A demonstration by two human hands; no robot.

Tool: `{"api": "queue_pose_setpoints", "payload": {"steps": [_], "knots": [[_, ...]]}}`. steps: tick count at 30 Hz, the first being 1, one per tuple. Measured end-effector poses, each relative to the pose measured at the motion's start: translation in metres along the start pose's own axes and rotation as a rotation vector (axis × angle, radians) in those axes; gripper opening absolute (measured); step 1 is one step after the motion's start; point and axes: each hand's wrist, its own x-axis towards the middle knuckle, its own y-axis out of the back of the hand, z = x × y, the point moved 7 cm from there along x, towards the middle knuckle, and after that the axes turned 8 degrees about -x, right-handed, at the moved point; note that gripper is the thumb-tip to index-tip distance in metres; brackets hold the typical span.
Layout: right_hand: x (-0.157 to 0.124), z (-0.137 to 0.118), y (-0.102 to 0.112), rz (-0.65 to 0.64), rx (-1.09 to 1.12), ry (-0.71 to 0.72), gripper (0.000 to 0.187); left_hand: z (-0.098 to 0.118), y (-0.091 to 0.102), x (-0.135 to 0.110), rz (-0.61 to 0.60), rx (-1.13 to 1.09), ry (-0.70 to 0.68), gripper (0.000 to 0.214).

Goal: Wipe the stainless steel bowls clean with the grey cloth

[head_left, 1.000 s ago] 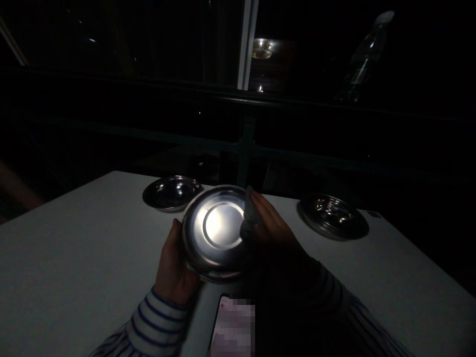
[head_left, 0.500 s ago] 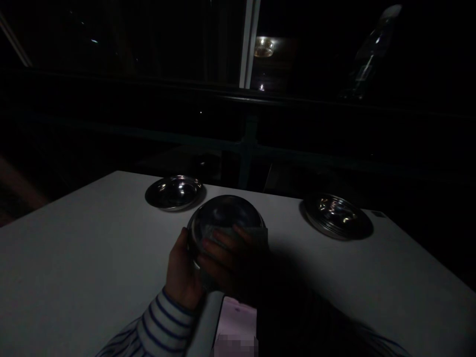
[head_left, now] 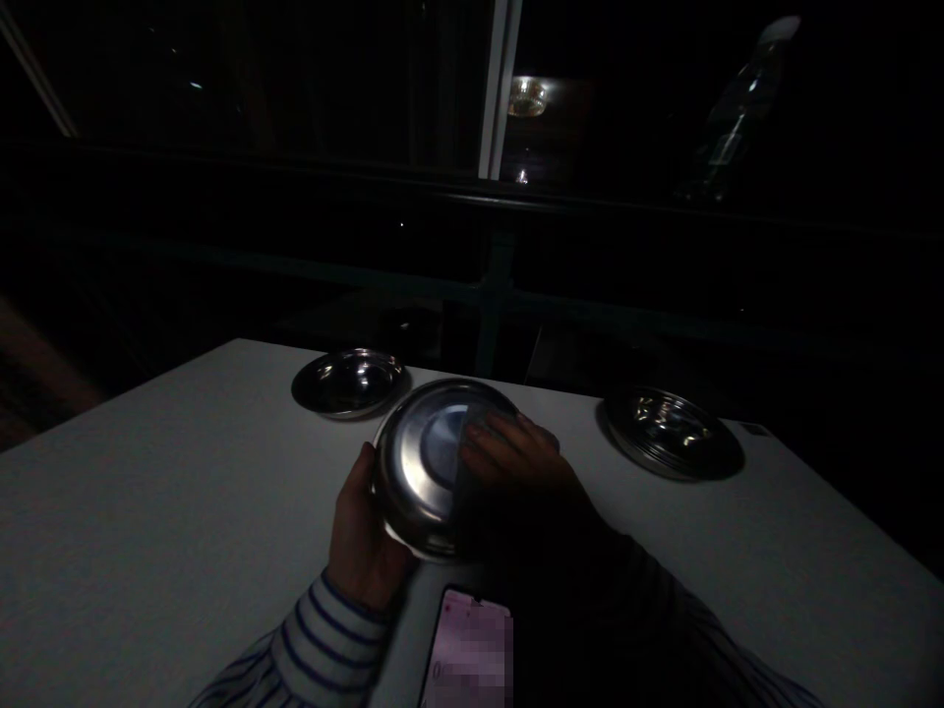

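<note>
Lying nearest, at the lower edge: a phone (head_left: 466,639), screen pinkish, partly pixelated. Striped cuffs (head_left: 328,629) flank it. Beyond, the left hand (head_left: 369,541) clasps a steel dish (head_left: 413,452) by its left rim, thumb up along the edge. Dish is mid-view, held above the white table (head_left: 184,511), underside turned to the camera. Surface smooth and shiny, a round ring in the base; bright glare on the left part, deep shadow on the right. Right hand (head_left: 531,472) holds a grey cloth (head_left: 479,411) against that shaded side, fingers close together; thumb too dark to make out. Farther back on the table, a lone dish (head_left: 350,383) at left, a stack of dishes (head_left: 675,433) at right, both open side up, glinting. Past the table: dark railing (head_left: 479,200), pale window post (head_left: 501,88), a capped clear bottle (head_left: 741,118), dim, slanting in view.
</note>
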Motion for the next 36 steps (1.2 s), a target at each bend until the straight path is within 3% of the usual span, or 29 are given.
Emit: {"api": "queue_pose_setpoints", "payload": {"steps": [3, 5, 8, 11, 13, 19, 22, 25, 27, 33, 36], "knots": [[0.002, -0.034, -0.002, -0.09, 0.006, 0.108, 0.049, -0.008, -0.005, -0.005, -0.053, 0.014, 0.096, 0.042], [0.003, -0.041, -0.003, -0.118, 0.0, 0.15, 0.052, -0.015, -0.008, -0.008, -0.102, 0.024, 0.175, 0.045], [0.003, -0.02, -0.008, -0.122, -0.029, 0.104, 0.051, -0.02, -0.01, -0.009, -0.127, 0.026, 0.184, 0.046], [0.002, 0.012, -0.015, -0.148, -0.073, -0.067, 0.052, -0.02, -0.007, -0.007, -0.083, 0.037, 0.116, 0.043], [-0.001, 0.016, -0.018, -0.173, -0.069, -0.166, 0.052, -0.019, -0.004, -0.006, -0.054, 0.049, 0.096, 0.041], [-0.003, -0.04, -0.014, -0.108, 0.058, 0.047, 0.055, -0.01, 0.007, 0.001, 0.04, 0.055, 0.107, 0.043], [-0.003, -0.02, -0.018, -0.18, 0.041, 0.006, 0.053, -0.007, 0.005, 0.002, 0.008, 0.054, 0.063, 0.039], [-0.006, 0.021, -0.023, -0.252, -0.014, -0.171, 0.051, -0.005, 0.003, 0.002, -0.036, 0.066, 0.004, 0.035], [-0.007, 0.028, -0.023, -0.241, -0.025, -0.218, 0.051, -0.005, 0.004, 0.002, -0.033, 0.067, 0.001, 0.035], [-0.003, -0.031, -0.014, -0.087, 0.072, 0.02, 0.055, -0.005, 0.008, 0.003, 0.048, 0.071, 0.06, 0.044], [-0.002, -0.023, -0.013, -0.138, 0.055, 0.039, 0.052, -0.002, 0.005, 0.003, 0.041, 0.058, 0.041, 0.043]]}}
